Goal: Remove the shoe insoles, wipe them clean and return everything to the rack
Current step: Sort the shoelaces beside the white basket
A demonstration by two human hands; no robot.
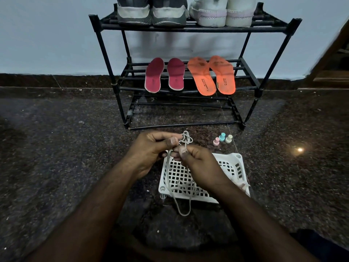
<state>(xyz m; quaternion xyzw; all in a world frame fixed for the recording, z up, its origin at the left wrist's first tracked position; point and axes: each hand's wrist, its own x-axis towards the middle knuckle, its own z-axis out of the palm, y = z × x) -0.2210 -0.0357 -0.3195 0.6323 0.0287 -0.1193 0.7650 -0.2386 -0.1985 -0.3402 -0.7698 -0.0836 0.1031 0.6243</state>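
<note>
Two flat maroon foam insoles [164, 75] and two orange foam insoles [211, 75] lie side by side on the middle shelf of the black metal rack [105, 53], at 12 o'clock.

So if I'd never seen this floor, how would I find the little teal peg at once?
Start at the black shoe rack against the wall, then drop to the floor by its front right foot. Three small pegs stand there, just beyond the white basket. The teal peg is the middle one, between a pink one and a cream one.
</note>
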